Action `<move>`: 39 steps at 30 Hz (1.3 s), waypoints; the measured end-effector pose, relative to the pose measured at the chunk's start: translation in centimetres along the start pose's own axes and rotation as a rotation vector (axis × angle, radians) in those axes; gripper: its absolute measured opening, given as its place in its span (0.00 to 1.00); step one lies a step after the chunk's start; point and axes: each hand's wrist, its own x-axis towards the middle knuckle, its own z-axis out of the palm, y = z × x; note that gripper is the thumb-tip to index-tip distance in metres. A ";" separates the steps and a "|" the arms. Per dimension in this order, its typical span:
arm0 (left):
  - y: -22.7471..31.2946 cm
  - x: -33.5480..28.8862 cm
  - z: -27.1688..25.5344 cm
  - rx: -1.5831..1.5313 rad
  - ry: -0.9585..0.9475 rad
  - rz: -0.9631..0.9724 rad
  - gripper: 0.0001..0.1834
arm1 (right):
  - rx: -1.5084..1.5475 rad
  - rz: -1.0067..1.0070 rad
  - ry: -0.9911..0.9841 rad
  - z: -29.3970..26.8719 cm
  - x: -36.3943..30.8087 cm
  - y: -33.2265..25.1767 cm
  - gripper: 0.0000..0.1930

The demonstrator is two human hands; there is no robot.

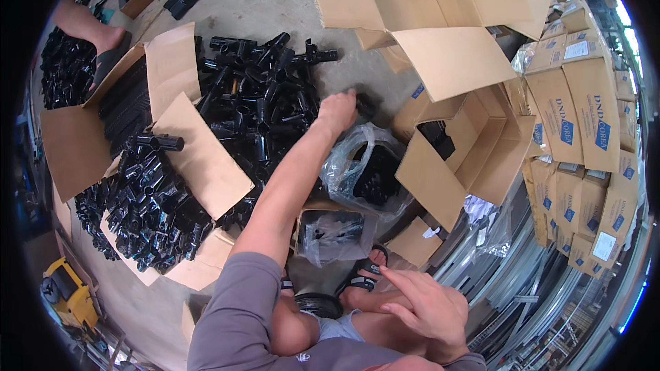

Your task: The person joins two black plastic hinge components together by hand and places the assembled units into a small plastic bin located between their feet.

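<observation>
My left arm reaches forward, and my left hand (338, 111) is closed with curled fingers over the concrete floor. A blurred dark shape (369, 104) shows beside its fingertips; whether the hand grips it cannot be made out. Left of that hand lies a heap of glossy black pipe fittings (265, 89). Just nearer to me stands a clear plastic bag (344, 165) with black parts inside. Closer still, by my feet, is a plastic-lined box (333, 233). My right hand (430, 302) is open and holds nothing, its fingers stretched out over my right knee.
An open carton (474, 144) with a black part inside stands to the right, a larger one (454, 0) beyond it. At left are a carton of black parts (69, 137) and another heap (151, 213). Stacked boxes (577, 110) and metal bars (509, 295) line the right. Another person's foot (103, 34) is far left.
</observation>
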 end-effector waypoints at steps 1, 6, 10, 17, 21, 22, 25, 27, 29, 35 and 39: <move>-0.4 0.4 -0.1 0.007 -0.010 0.005 0.20 | -0.002 -0.008 0.009 -0.1 -0.1 0.0 0.30; -1.2 2.2 -1.7 -0.409 0.076 -0.250 0.30 | 0.019 -0.049 0.058 -0.4 -0.1 0.4 0.30; -1.5 1.9 -1.8 -0.604 0.024 -0.357 0.38 | 0.015 -0.060 0.056 -0.3 -0.5 0.6 0.30; 1.9 -4.1 -8.2 -1.145 -0.134 -0.285 0.21 | -0.045 -0.097 0.121 0.9 -2.8 0.0 0.30; 6.4 -11.5 -14.4 -1.334 -0.267 -0.195 0.10 | -0.026 -0.106 0.271 1.5 -4.8 -0.7 0.30; 8.2 -13.7 -15.6 -1.356 -0.253 -0.161 0.08 | -0.023 -0.117 0.299 1.8 -5.1 -0.8 0.30; 13.4 -20.4 -19.5 -1.216 -0.310 0.065 0.11 | 0.388 -0.028 0.497 2.5 -5.8 -1.8 0.30; 16.1 -24.5 -21.0 -1.123 -0.368 0.162 0.13 | 0.624 -0.052 0.641 3.3 -5.6 -2.5 0.31; 18.1 -27.6 -21.3 -1.037 -0.415 0.224 0.16 | 0.753 -0.122 0.810 3.9 -5.0 -2.5 0.28; 21.9 -35.1 -21.6 -1.235 -0.397 0.079 0.17 | 0.922 -0.225 0.782 3.2 -6.6 -1.8 0.15; 21.7 -37.1 -22.3 -1.503 -0.247 -0.165 0.21 | 0.948 -0.395 0.851 4.9 -7.6 -2.1 0.09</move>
